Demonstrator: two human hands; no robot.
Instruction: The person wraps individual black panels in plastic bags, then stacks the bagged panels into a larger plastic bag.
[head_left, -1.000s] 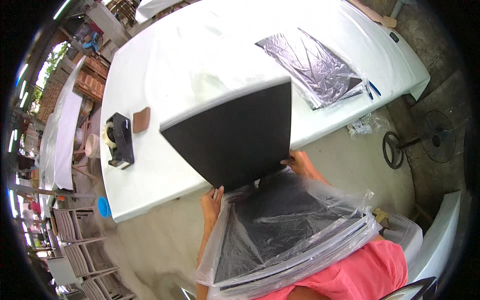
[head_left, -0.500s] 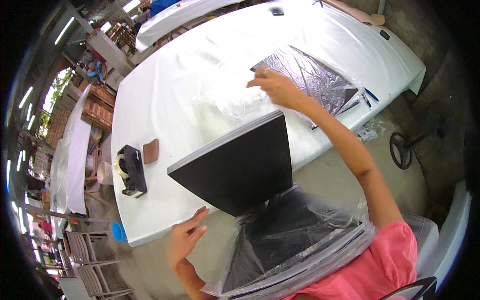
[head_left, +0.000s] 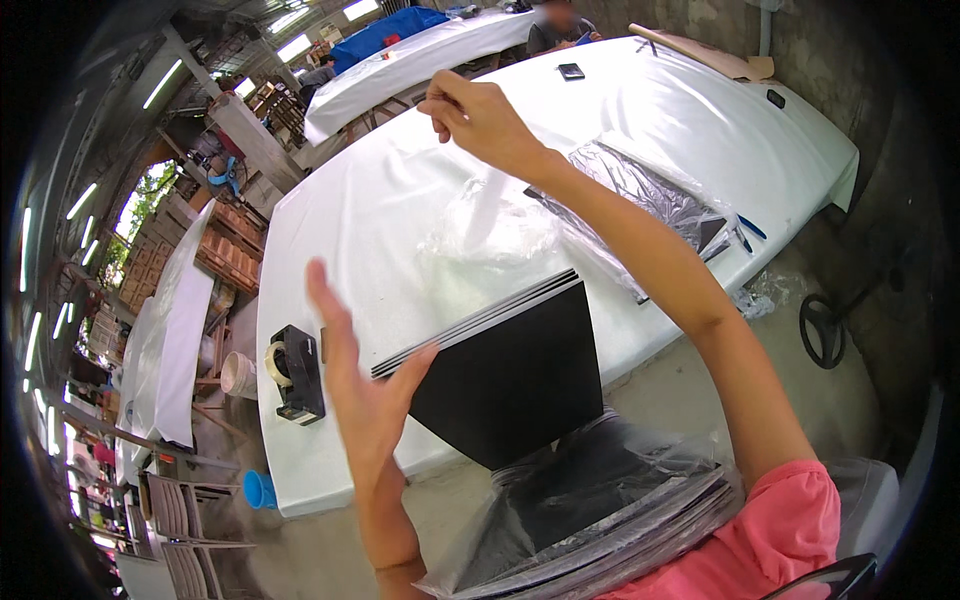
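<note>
A stack of thin black panels (head_left: 515,390) leans upright against the table's near edge, its layered top edge showing. Beside its left corner, my left hand (head_left: 365,410) is raised with fingers stretched and thumb apart; whether the thumb touches the stack I cannot tell. My right hand (head_left: 480,120) is held high over the table, fingers curled in, and anything between them is too small to make out. Plastic-wrapped dark panels (head_left: 600,490) rest close against my body, below the stack. Beyond my right forearm lies a panel in shiny clear film (head_left: 640,195).
A black tape dispenser (head_left: 300,385) stands on the white-covered table (head_left: 350,230) at left. Crumpled clear plastic (head_left: 495,230) lies mid-table. Blue pens (head_left: 748,230) are near the right edge, a dark phone-like object (head_left: 571,72) farther back. A blue bucket (head_left: 259,490) stands on the floor; a person (head_left: 562,30) sits beyond.
My left hand has risen from below the stack's left side to beside its top corner. My right hand has moved left and farther up, away from the film-wrapped panel. The view has shifted.
</note>
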